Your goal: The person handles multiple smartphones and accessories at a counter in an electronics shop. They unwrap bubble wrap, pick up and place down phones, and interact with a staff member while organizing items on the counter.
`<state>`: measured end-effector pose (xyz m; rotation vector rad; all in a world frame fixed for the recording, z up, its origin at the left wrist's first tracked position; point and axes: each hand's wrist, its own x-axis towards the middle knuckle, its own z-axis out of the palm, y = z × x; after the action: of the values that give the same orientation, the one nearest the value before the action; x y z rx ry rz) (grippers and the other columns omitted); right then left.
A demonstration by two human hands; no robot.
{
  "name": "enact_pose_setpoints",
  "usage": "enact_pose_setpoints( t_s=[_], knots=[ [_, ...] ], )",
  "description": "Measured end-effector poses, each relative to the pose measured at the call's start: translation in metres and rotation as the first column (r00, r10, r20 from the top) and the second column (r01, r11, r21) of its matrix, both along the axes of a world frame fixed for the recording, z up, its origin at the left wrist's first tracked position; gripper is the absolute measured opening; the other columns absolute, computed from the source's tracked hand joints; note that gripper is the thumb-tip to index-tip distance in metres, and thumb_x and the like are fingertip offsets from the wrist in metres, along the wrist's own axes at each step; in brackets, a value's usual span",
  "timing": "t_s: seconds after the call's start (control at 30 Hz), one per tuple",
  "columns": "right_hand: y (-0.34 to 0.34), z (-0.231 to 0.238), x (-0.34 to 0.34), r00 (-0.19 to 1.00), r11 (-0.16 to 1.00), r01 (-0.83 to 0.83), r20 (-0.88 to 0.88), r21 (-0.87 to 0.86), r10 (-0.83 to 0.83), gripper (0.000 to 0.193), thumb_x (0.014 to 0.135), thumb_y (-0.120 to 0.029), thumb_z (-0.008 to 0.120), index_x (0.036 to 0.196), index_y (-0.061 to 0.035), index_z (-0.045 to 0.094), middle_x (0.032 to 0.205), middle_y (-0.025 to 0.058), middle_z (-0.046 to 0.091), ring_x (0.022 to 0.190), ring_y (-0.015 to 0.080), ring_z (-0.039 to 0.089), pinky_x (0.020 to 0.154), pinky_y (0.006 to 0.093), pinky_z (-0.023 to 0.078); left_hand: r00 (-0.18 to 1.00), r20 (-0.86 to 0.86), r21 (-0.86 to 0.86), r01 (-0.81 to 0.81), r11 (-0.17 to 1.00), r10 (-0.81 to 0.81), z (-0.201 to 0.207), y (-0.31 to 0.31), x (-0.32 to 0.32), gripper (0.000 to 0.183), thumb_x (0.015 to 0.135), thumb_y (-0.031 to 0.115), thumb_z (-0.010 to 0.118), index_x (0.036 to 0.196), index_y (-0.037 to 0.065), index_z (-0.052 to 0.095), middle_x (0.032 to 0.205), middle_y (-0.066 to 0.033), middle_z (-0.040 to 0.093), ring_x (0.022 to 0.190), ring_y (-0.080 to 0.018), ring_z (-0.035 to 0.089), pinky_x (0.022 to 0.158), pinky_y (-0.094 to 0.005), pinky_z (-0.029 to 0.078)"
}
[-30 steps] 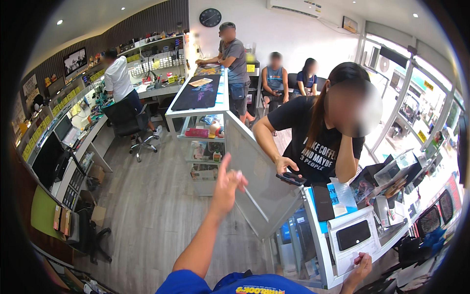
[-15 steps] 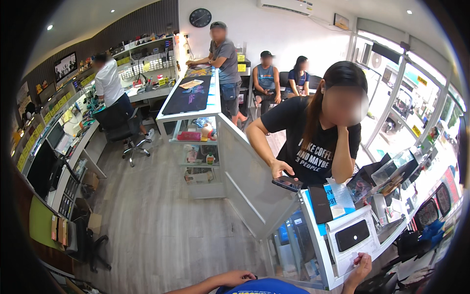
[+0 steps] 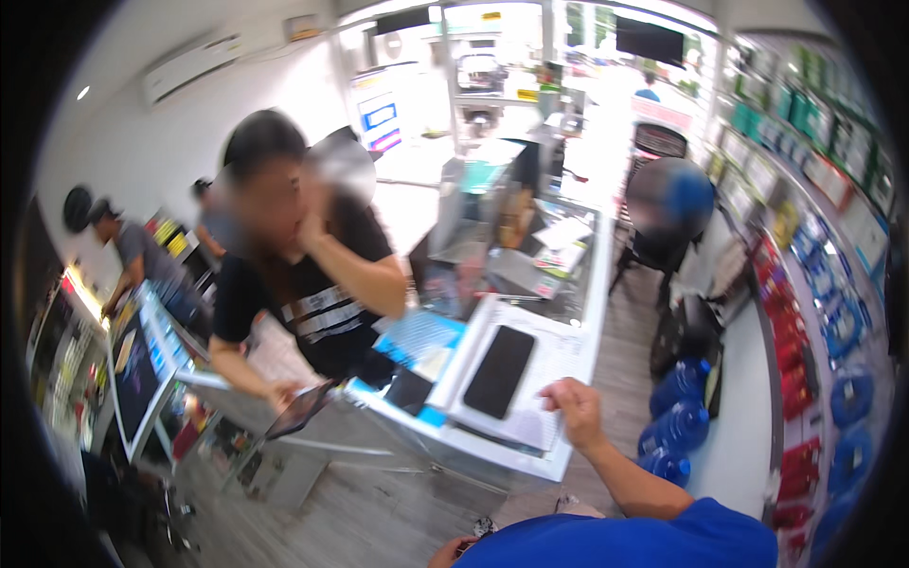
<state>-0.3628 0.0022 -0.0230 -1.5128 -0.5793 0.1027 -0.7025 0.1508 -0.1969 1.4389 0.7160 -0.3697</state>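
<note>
My right hand (image 3: 576, 409) is over the near right edge of the white-framed counter (image 3: 511, 457), fingers curled, with nothing visible in them. Just left of it, a black smartphone (image 3: 499, 372) lies on white papers (image 3: 544, 355). Low at the bottom edge is my left hand (image 3: 449, 552), mostly cut off and beside my blue shirt; its fingers cannot be made out. Across the counter, a person in a black T-shirt (image 3: 327, 308) holds a phone (image 3: 299, 411) in one hand and raises the other to the head. A dark flat box (image 3: 409, 390) lies near the papers.
Stands and loose papers (image 3: 563, 237) crowd the counter's far part. Large blue water bottles (image 3: 677, 426) stand on the floor at the right, before a wall of hanging packages (image 3: 805, 322). Behind them is a chair (image 3: 663, 213). Other people are at the far left.
My view has swung to the right, bringing in the package wall and water bottles. My right hand stays by the papers and phone. The person opposite still holds the phone.
</note>
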Motion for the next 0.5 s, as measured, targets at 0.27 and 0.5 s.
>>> enact_pose_setpoints(
  t_s=[0.27,0.5],
  knots=[
    [-0.055,0.009,0.037,0.899,0.891,-0.285,-0.226,0.352,0.377,0.034,0.113,-0.025,0.056,0.108,0.0028,0.076,0.088,0.0038,0.07,0.084,0.0104,0.062,0.083,0.0264,0.051,0.995,-0.043,0.024,0.092,0.995,-0.091,0.009,-0.066,0.088,0.043,0.11,0.035,0.061,0.142,0.006,0.066,0.134,-0.0156,0.073,0.122,-0.0276,0.069,0.106,-0.0374,0.051],
    [-0.165,-0.004,0.145,0.861,0.888,-0.321,-0.29,0.329,0.419,0.034,0.113,-0.024,0.055,0.105,0.0015,0.076,0.087,0.0052,0.071,0.083,0.0114,0.065,0.08,0.0269,0.051,0.998,-0.008,0.048,0.058,0.997,-0.057,0.024,-0.183,0.182,0.04,0.111,0.034,0.06,0.14,0.007,0.068,0.132,-0.0159,0.074,0.12,-0.0288,0.071,0.103,-0.038,0.053]
  ],
)
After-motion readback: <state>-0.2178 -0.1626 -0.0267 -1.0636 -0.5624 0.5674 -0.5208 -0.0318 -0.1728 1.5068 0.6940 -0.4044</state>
